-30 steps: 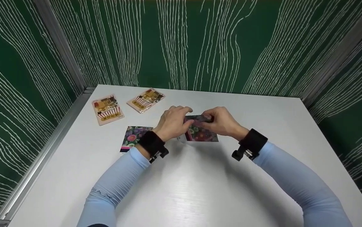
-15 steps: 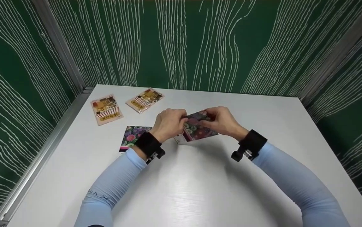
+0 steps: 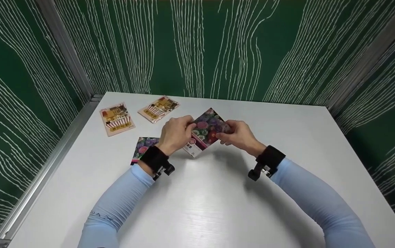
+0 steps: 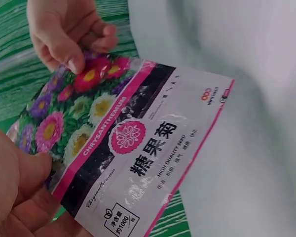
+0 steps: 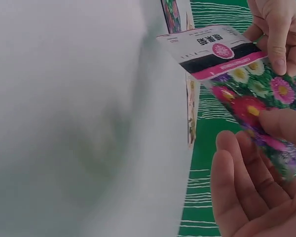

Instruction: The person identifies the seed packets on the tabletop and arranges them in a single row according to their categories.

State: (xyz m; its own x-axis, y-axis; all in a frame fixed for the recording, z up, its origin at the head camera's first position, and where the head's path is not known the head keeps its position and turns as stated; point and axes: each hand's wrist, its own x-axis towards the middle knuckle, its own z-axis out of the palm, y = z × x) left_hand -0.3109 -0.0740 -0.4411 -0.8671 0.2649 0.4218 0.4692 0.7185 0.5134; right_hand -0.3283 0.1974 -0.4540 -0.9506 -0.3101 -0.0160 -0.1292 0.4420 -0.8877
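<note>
- Seed packet (image 3: pixel 202 132) sits between both hands, flower side showing, seemingly clear of the table (image 3: pixel 200 206)
- Left hand (image 3: pixel 176 135) pinches its left edge; right hand (image 3: pixel 240 136) pinches the right, thumb on front
- Change: packet's now turned diagonal, label end low, more front visible than a second ago; reads as being turned in hand
- Second flower packet (image 3: pixel 145 146) lies left of the grip, partly hidden by the left wrist

White table (image 3: pixel 197 213) below left hand (image 3: pixel 176 133) and right hand (image 3: pixel 238 135). Two tan striped packets (image 3: pixel 117 120) lie near each other, ahead-left of left hand; floral packet (image 3: pixel 143 148) partly hidden by that wrist. Beyond both hands: green wall (image 3: pixel 165 69), wavy white lines, grey posts (image 3: pixel 64 48).
</note>
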